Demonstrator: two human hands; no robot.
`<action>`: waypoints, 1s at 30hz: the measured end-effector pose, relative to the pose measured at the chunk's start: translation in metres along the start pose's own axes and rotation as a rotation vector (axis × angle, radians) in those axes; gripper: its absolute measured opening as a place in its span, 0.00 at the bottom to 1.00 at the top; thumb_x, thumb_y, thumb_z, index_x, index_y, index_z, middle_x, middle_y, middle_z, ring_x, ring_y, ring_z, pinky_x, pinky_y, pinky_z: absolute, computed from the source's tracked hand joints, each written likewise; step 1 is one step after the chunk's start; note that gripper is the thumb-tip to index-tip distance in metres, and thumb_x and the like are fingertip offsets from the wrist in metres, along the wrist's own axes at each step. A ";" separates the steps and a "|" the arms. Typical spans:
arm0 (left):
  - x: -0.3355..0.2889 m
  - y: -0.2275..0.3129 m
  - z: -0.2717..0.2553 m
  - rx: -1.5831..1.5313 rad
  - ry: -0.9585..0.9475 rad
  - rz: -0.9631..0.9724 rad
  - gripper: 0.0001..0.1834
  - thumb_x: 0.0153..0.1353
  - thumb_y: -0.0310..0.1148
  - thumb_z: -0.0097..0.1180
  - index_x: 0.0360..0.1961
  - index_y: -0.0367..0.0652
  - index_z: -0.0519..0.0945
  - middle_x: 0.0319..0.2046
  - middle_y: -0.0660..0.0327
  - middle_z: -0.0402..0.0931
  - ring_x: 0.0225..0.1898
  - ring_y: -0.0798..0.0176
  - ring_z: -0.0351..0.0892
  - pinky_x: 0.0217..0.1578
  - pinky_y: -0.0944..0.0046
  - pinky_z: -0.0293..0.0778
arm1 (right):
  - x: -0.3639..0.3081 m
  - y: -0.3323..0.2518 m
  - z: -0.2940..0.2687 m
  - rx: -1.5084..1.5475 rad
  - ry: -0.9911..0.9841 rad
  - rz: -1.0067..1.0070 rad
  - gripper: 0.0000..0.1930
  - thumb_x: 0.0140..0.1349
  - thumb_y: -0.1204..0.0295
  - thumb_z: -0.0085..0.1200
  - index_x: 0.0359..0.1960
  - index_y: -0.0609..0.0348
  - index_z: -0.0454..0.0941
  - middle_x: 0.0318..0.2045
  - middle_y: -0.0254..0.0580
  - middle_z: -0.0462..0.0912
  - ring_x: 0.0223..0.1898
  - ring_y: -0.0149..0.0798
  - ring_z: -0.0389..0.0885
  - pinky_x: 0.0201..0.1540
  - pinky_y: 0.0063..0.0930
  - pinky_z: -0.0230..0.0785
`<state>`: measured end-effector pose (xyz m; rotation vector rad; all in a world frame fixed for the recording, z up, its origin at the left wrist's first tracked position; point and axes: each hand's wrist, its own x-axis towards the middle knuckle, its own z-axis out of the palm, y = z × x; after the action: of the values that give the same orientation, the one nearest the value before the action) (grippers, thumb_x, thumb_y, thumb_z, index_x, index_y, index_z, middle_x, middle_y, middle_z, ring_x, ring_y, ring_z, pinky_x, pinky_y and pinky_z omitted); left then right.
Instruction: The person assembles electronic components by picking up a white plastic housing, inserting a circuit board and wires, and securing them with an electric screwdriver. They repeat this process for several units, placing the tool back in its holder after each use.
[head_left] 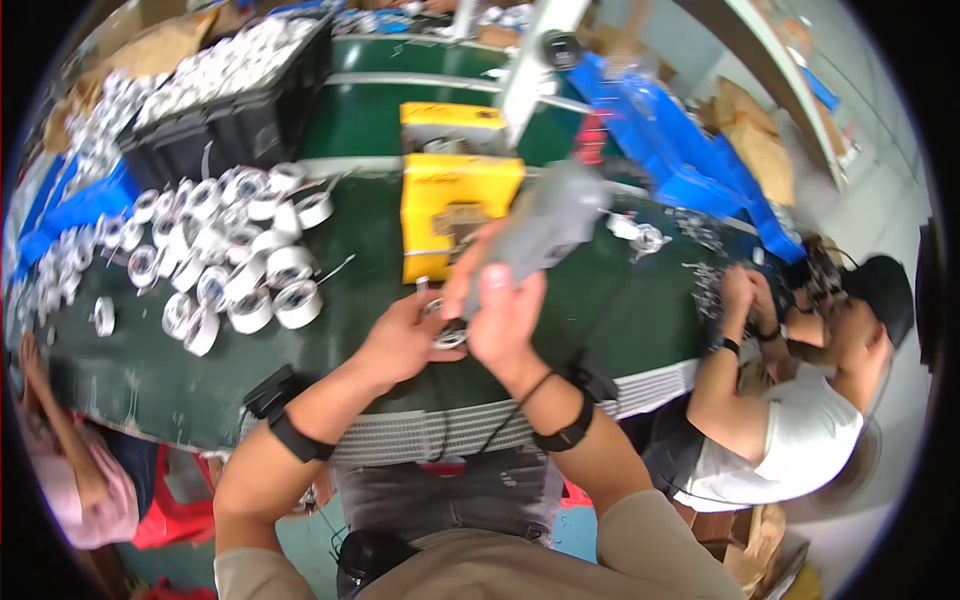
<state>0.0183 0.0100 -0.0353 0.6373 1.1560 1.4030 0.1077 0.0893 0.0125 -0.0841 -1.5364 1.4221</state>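
My right hand point(505, 320) is wrapped around a grey power screwdriver point(550, 222), blurred by motion and tilted up to the right. Its dark tip end points down at a small white ring-shaped part point(450, 338); whether they touch, I cannot tell. My left hand point(392, 342) pinches that part from the left, just above the near table edge. Just beyond both hands stands an open yellow cardboard box point(460, 185). To the left, a heap of white round housings point(235, 250) with thin wires lies on the green table point(355, 235).
A black crate point(225, 135) full of white parts stands at the back left. Blue bins point(660, 150) and scattered small metal pieces point(705, 285) lie to the right. Co-workers sit at both sides, one in a white shirt point(800, 430) close on the right.
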 end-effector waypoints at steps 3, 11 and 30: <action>-0.024 0.044 0.011 0.546 0.009 0.056 0.15 0.65 0.26 0.44 0.51 0.32 0.73 0.35 0.52 0.79 0.40 0.60 0.82 0.36 0.61 0.81 | 0.009 -0.015 -0.031 0.169 -0.335 0.144 0.34 0.66 0.44 0.44 0.57 0.65 0.59 0.34 0.44 0.77 0.37 0.36 0.77 0.44 0.30 0.70; -0.066 0.098 -0.093 1.448 1.337 0.576 0.35 0.57 0.38 0.60 0.63 0.41 0.62 0.58 0.43 0.65 0.38 0.43 0.80 0.39 0.47 0.74 | 0.067 -0.003 -0.279 -1.872 0.118 0.305 0.37 0.48 0.38 0.58 0.55 0.48 0.75 0.56 0.47 0.72 0.59 0.54 0.66 0.64 0.44 0.54; -0.026 0.033 0.016 -0.176 -0.667 0.087 0.73 0.31 0.87 0.36 0.72 0.45 0.41 0.68 0.55 0.53 0.67 0.53 0.58 0.66 0.45 0.54 | -0.047 -0.038 -0.055 -1.083 -0.219 -0.353 0.27 0.49 0.69 0.63 0.53 0.63 0.75 0.54 0.54 0.74 0.54 0.58 0.73 0.60 0.49 0.60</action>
<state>0.0241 -0.0053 0.0065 0.9431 0.4767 1.2052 0.1890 0.0867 0.0036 -0.2941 -2.2167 0.2171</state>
